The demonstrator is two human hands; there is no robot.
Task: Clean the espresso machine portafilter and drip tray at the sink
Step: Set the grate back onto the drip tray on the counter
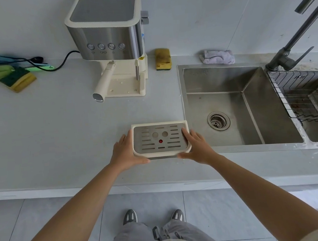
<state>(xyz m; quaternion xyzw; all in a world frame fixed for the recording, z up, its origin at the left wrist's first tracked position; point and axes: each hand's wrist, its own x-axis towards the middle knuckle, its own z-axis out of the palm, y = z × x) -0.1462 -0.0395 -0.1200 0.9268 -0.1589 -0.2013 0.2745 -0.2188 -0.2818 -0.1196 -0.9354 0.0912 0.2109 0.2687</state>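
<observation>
The cream drip tray (159, 125) with its slotted steel grate and a red dot is over the counter just left of the sink. My left hand (125, 153) grips its left side and my right hand (196, 146) grips its right side. The espresso machine (106, 29) stands at the back of the counter, its base bare where the tray sat. The portafilter (103, 81) is locked in the machine, its cream handle pointing toward me and to the left. The steel sink (218, 80) lies to the right, with a round drain (218, 121).
A yellow sponge (162, 59) and a grey cloth (217, 57) lie behind the sink. A faucet (292, 47) rises at the right above a wire rack (304, 96). Green gloves, another sponge (19, 79) and a black power cord (61, 63) lie at the far left.
</observation>
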